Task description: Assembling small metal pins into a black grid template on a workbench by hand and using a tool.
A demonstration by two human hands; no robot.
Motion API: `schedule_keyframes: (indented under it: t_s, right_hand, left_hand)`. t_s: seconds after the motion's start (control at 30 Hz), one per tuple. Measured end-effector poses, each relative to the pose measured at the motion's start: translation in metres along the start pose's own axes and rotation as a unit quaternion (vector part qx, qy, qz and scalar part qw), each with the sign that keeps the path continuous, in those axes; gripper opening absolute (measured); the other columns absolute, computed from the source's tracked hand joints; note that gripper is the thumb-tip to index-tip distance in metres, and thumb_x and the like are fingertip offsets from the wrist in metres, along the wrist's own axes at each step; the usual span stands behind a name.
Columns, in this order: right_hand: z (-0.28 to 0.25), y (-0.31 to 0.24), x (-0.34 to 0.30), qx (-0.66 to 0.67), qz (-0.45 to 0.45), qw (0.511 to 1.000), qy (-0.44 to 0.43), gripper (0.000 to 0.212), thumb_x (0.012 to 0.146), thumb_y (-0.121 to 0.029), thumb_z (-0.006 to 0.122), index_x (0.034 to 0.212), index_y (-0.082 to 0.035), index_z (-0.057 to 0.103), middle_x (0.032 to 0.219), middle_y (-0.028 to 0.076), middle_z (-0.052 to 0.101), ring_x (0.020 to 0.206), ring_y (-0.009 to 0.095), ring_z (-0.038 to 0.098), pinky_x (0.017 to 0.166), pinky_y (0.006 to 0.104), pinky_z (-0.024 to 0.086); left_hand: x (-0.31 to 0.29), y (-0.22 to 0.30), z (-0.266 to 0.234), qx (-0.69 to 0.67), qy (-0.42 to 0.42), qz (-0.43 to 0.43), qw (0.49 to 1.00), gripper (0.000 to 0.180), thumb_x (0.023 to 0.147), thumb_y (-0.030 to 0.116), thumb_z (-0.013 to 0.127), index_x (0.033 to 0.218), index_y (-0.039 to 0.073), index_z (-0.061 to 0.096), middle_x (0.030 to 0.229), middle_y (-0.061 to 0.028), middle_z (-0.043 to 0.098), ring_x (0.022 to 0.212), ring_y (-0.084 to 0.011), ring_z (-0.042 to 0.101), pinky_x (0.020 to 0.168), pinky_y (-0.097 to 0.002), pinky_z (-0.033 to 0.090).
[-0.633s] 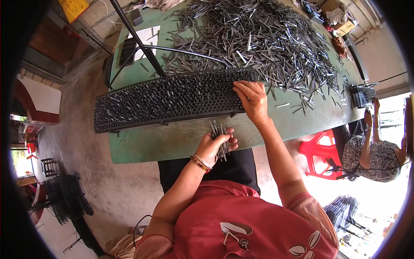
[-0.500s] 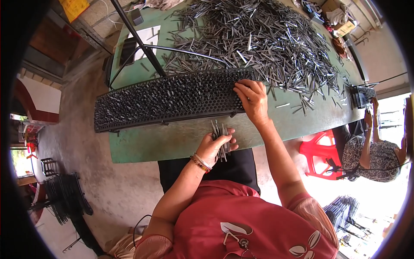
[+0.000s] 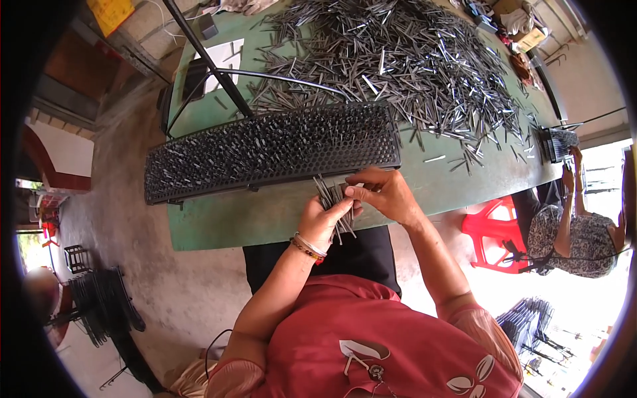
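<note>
My left hand (image 3: 323, 218) is closed round a loose bundle of thin grey metal strips (image 3: 346, 228), their ends sticking out above and below the fingers. Over the top of that bundle, my right hand (image 3: 387, 196) has thumb and fingers pinched together on the strips; how many it grips is hidden. Just beyond both hands lies a long black perforated rack (image 3: 312, 169). Many of its holes hold upright dark strips, while those along the near edge and toward the right end show bare.
A big heap of loose dark strips (image 3: 424, 66) covers the far part of the green table (image 3: 219, 229). A black metal frame (image 3: 219, 74) rises behind the rack at left. At right, another person (image 3: 570, 232) works at a similar rack, beside a red stool (image 3: 494, 232).
My right hand has come back from the rack's right end, toward me and left, to the strips in my left hand. The left hand has shifted slightly; the rack stays in place.
</note>
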State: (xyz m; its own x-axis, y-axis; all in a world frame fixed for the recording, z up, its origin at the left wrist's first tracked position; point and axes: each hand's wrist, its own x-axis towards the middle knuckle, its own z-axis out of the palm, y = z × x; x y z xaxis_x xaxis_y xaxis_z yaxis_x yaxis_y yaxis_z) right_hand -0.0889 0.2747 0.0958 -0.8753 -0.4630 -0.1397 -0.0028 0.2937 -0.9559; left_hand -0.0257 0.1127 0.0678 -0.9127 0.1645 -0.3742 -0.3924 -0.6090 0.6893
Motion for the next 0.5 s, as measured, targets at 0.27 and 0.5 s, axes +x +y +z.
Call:
schedule_keyframes:
  t_s: [0.27, 0.5]
  right_hand:
    - [0.004, 0.01, -0.006, 0.147, 0.03, 0.988, 0.019, 0.021, 0.084, -0.012, 0.07, 0.092, 0.007, 0.069, 0.069, 0.01, 0.067, 0.058, 0.012, 0.063, 0.056, 0.0249, 0.05]
    - [0.001, 0.005, -0.002, 0.194, 0.075, 0.978, 0.033, 0.021, 0.085, -0.012, 0.069, 0.093, 0.008, 0.069, 0.073, 0.009, 0.067, 0.061, 0.013, 0.061, 0.058, 0.0255, 0.051]
  left_hand:
    - [0.005, -0.014, -0.002, 0.024, 0.006, 0.033, 0.999, 0.023, 0.088, 0.006, 0.062, 0.11, -0.001, 0.059, 0.099, -0.0091, 0.066, 0.08, -0.0184, 0.067, 0.072, -0.0291, 0.055]
    - [0.007, -0.005, 0.006, 0.027, 0.006, 0.031, 0.999, 0.023, 0.088, 0.004, 0.061, 0.111, -0.001, 0.058, 0.1, -0.0092, 0.065, 0.087, -0.0193, 0.066, 0.077, -0.0327, 0.057]
